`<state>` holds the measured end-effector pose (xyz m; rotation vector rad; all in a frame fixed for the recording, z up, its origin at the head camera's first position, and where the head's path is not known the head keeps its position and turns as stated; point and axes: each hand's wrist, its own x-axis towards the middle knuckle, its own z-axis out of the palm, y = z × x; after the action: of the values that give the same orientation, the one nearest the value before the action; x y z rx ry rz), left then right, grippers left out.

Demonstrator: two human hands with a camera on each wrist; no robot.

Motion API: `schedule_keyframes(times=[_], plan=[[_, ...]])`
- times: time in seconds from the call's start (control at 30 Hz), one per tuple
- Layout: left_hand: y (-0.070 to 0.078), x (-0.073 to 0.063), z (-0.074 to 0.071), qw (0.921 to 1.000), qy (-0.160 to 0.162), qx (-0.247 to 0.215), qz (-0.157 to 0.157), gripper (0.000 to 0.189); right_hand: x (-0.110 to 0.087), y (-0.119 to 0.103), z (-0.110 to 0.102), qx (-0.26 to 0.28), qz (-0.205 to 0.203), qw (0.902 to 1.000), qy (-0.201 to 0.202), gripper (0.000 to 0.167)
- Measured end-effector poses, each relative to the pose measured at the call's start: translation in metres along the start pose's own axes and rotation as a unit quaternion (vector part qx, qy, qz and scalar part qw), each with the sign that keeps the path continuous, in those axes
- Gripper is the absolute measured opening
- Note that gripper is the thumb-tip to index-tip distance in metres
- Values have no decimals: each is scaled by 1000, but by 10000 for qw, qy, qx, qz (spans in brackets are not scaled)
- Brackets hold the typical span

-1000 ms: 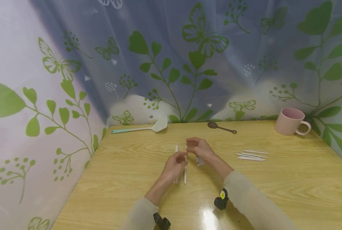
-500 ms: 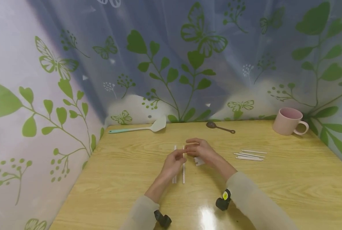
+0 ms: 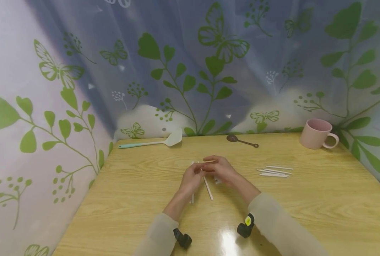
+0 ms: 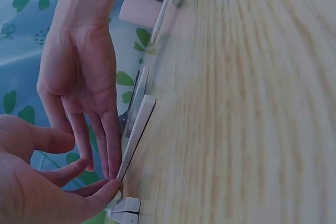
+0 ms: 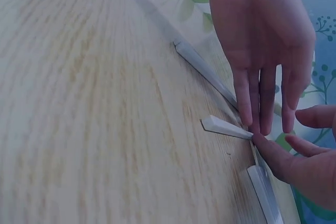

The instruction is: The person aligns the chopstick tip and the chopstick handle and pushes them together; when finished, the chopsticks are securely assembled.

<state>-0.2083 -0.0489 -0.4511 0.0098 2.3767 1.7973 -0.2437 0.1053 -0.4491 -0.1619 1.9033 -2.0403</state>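
A slim white stick [image 3: 208, 188] lies slanted on the table between the hands, its far end at their fingertips. The left hand [image 3: 191, 180] touches that end with its fingertips, as the left wrist view also shows at the stick [image 4: 136, 135]. Beside it, the right hand [image 3: 224, 171] meets the same end, its fingers extended. Two more white sticks [image 3: 191, 198] lie parallel, partly hidden under the left hand. A small white piece [image 3: 217, 180] shows under the right hand, mostly covered.
Several loose white sticks [image 3: 274, 172] lie to the right. Along the back edge are a spatula [image 3: 169, 141] with a mint handle, a dark brown spoon [image 3: 241, 140] and a pink mug [image 3: 316, 134]. A patterned curtain [image 3: 177, 71] hangs behind the wooden table [image 3: 129, 209].
The single stick has turned from nearly straight to slanted, its near end swinging right. The hands have drawn together until their fingertips overlap in the head view.
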Motion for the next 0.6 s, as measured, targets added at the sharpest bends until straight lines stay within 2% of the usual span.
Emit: schedule_keyframes(times=[0.2,0.37,0.6], plan=[[0,1,-1,9999,-27,-94,53,40,-7,0,11,-42,100,9994,325,50],[1,2,-2,9999,49,-84,59,39,-11,0,20,126,96,9987,480,49],[4,3,-1,9999,114,5,49,39,-17,0,16,339,81,9979,538,54]])
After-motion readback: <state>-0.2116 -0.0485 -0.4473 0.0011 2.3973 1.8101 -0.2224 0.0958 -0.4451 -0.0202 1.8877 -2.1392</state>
